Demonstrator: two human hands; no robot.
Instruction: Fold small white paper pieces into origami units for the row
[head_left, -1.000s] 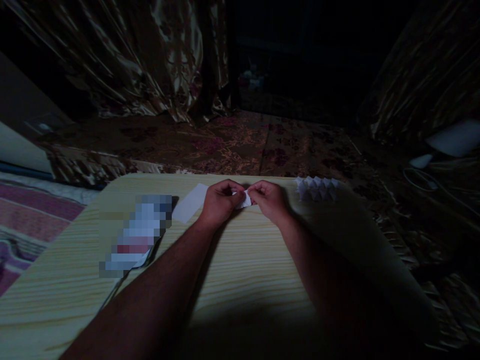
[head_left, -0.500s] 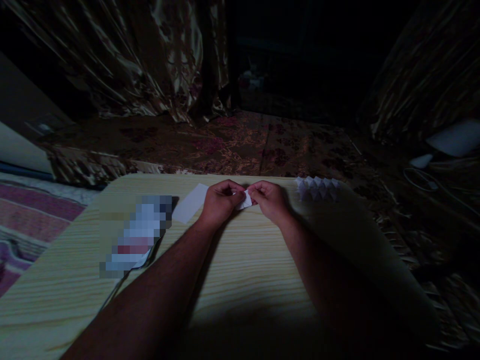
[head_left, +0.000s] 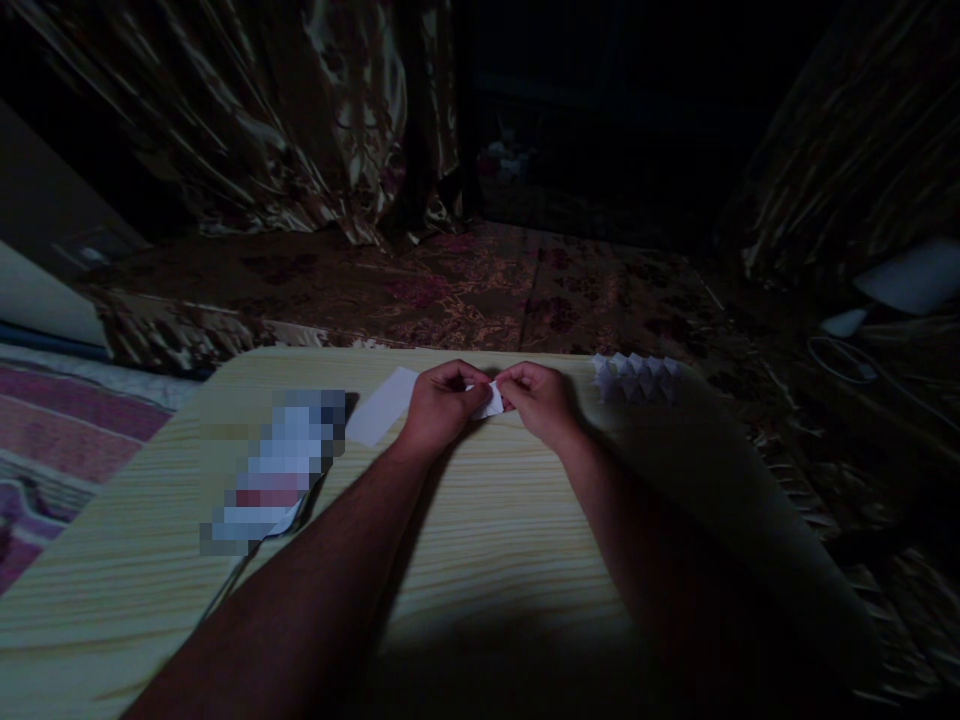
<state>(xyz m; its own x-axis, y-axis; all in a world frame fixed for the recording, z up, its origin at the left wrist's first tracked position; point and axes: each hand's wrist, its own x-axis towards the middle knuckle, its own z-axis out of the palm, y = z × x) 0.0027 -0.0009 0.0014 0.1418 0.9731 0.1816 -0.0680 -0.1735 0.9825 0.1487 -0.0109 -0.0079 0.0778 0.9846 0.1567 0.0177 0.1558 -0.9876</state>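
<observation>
Between my fingertips, just above the wooden table (head_left: 480, 540), is a small folded piece of white paper (head_left: 493, 403). My left hand (head_left: 446, 400) pinches its left side with thumb and fingers. The right side is pinched by my right hand (head_left: 538, 400), whose thumb nearly meets the left one. Much of the paper is hidden behind the fingers. Flat white paper sheets (head_left: 379, 408) lie to the left of my left hand. Several small folded white paper pieces (head_left: 636, 378) with pointed tops stand in rows to the right of my right hand.
A blurred-out device (head_left: 277, 470) with a cable (head_left: 221, 592) lies on the table's left. Behind the table is a ledge under patterned cloth (head_left: 480, 285), with curtains (head_left: 352, 110) above. A striped bedspread (head_left: 60, 430) is at left; a white lamp-like object (head_left: 919, 278) is at right.
</observation>
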